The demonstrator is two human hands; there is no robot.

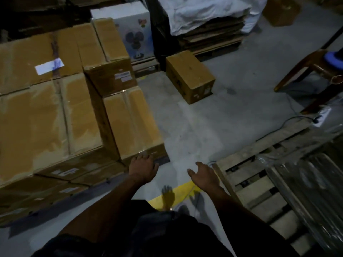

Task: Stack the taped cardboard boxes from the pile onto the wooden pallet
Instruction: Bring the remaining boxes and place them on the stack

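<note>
Left hand (143, 168) reaches to the near lower corner of the closest taped box (132, 123), fingers on or just at its front edge; contact likely, grip not clear. Box pile (46, 101) spreads out left of and beyond that hand. Right hand (204, 176) hangs over the floor, fingers relaxed and spread, holding nothing. Wooden pallet (246, 184) sits just right of the right hand, a plastic-wrapped load (306, 191) on its far side. Lone box (189, 76) on the floor well beyond both hands.
</note>
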